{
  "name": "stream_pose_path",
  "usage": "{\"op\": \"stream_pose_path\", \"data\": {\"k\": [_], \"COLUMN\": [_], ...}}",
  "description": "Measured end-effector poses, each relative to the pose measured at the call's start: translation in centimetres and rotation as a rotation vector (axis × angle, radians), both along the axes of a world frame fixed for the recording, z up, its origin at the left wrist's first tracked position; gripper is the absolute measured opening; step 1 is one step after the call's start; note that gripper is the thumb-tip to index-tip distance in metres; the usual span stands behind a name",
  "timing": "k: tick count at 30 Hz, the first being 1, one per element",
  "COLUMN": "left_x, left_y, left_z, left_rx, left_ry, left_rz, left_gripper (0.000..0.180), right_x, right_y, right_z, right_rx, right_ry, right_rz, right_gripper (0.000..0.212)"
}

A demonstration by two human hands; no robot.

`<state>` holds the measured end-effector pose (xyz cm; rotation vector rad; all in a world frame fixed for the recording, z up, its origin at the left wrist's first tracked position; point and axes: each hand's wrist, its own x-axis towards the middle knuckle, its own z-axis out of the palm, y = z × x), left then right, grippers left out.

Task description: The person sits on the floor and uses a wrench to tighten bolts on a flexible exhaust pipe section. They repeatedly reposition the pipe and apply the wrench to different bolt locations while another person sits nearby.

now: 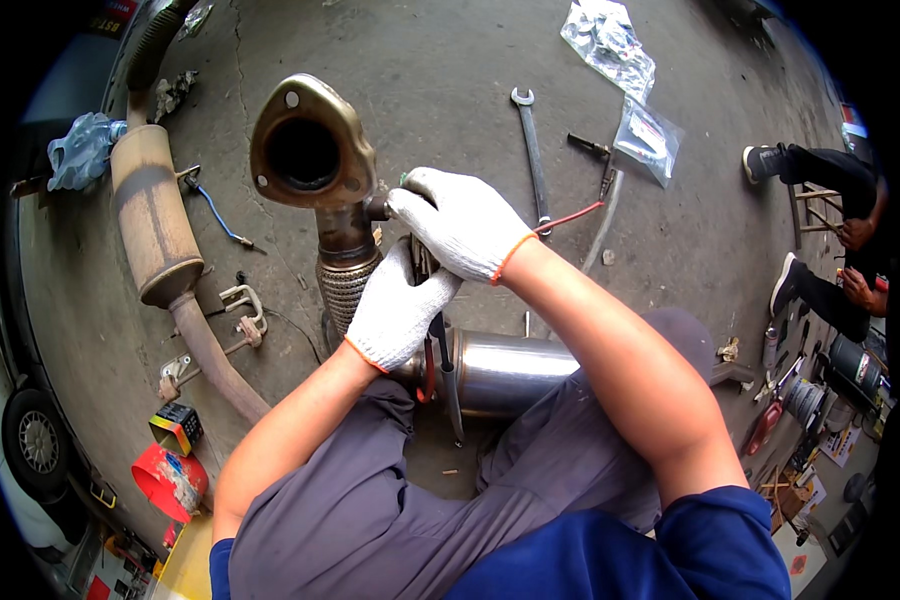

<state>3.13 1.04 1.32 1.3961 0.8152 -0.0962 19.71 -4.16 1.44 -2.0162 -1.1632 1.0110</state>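
An exhaust pipe with a three-hole flange [311, 140] and a braided flexible section [342, 290] stands before me, beside a shiny steel canister [515, 370] between my legs. My right hand [465, 222], in a white knit glove, is closed by the short side stub [378, 208] below the flange. A speck of green shows at its fingertips; what they pinch is hidden. Just below, my gloved left hand [400, 312] is closed around a dark tool with long handles [448, 385], one edge red. Its upper end is mostly covered by both hands.
A worn muffler [157, 215] lies at left near a blue-tipped cable [220, 215] and crumpled plastic bottle [85, 150]. Beyond my right hand are a wrench [532, 160] and plastic bags [610, 45]. Another person's legs [830, 180] and scattered tools [770, 420] are at right.
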Motion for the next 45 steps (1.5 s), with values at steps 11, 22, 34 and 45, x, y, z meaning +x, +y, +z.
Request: {"op": "stream_pose_path", "data": {"k": [11, 22, 34, 45], "left_x": [-0.6, -0.5, -0.6, -0.5], "left_y": [0.0, 0.3, 0.3, 0.3], "left_z": [-0.9, -0.3, -0.1, -0.1], "left_rx": [0.064, -0.046, -0.015, 0.011], "left_ry": [0.037, -0.014, -0.038, -0.007], "left_rz": [-0.048, 0.005, -0.034, -0.046], "left_gripper": [0.049, 0.052, 0.062, 0.059], "right_x": [-0.1, 0.8, 0.4, 0.2], "right_y": [0.2, 0.6, -0.1, 0.1], "right_z": [0.6, 0.4, -0.4, -0.2], "right_rx": [0.006, -0.097, 0.071, 0.124], "right_ry": [-0.002, 0.094, 0.012, -0.13], "right_rz": [-0.001, 0.03, 0.04, 0.062], "right_gripper": [0.037, 0.048, 0.038, 0.037]}}
